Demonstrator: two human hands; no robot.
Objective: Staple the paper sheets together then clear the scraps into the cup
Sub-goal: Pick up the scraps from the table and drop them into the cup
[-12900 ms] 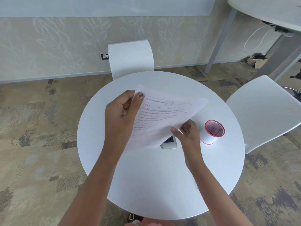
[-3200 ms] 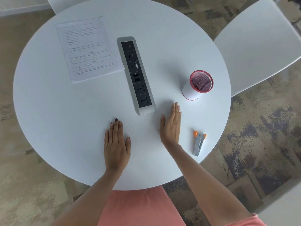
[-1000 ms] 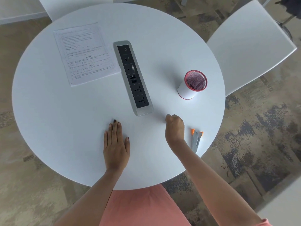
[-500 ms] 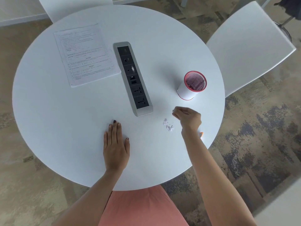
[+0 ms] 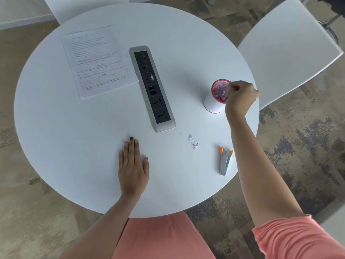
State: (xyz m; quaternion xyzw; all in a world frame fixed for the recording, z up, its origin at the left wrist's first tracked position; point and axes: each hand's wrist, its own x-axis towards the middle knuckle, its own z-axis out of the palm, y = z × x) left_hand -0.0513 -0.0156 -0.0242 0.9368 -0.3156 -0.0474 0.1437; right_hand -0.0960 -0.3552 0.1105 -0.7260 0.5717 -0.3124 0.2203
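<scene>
The printed paper sheets [image 5: 99, 61] lie flat at the far left of the round white table [image 5: 78, 128]. A white cup [image 5: 214, 101] with a pink mesh rim stands at the right. My right hand [image 5: 239, 95] hovers over the cup's right rim, fingers pinched together, with small pale bits at the fingertips above the opening. A little heap of paper scraps [image 5: 193, 142] lies on the table nearer to me. The grey stapler [image 5: 225, 160] with orange tips rests by the right edge. My left hand [image 5: 133, 166] lies flat on the table, holding nothing.
A long grey power socket strip [image 5: 152, 88] runs down the table's middle between the sheets and the cup. White chairs stand at the far right [image 5: 287, 47] and at the back [image 5: 84, 6]. The table edge is close to the stapler.
My right hand has left the scrap heap and risen away to the cup's rim, fingers pinched. The stapler it hid is uncovered. My left hand has stayed flat.
</scene>
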